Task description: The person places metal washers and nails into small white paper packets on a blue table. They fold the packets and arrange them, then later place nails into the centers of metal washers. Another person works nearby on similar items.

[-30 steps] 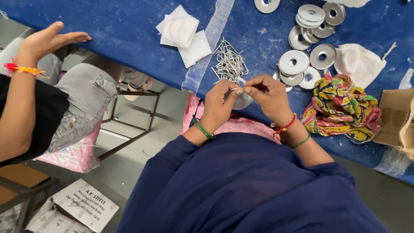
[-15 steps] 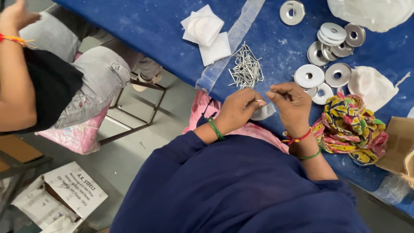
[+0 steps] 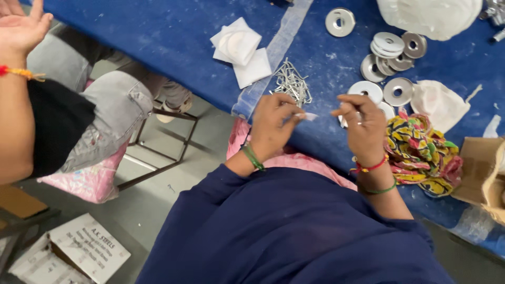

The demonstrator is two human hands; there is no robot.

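While pinched — strip [image 3: 310,116] between left-hand fingers [image 3: 292,112]

small pale piece pinched in left hand [image 3: 271,126] too small to be identified | right hand [image 3: 363,126] fingertips curled, contents hidden | white bag [image 3: 428,16] cut off at 12 o'clock edge | cardboard box [image 3: 481,171] cut off at 3 o'clock edge | co-worker's hand [image 3: 21,29] cropped at 10 o'clock corner
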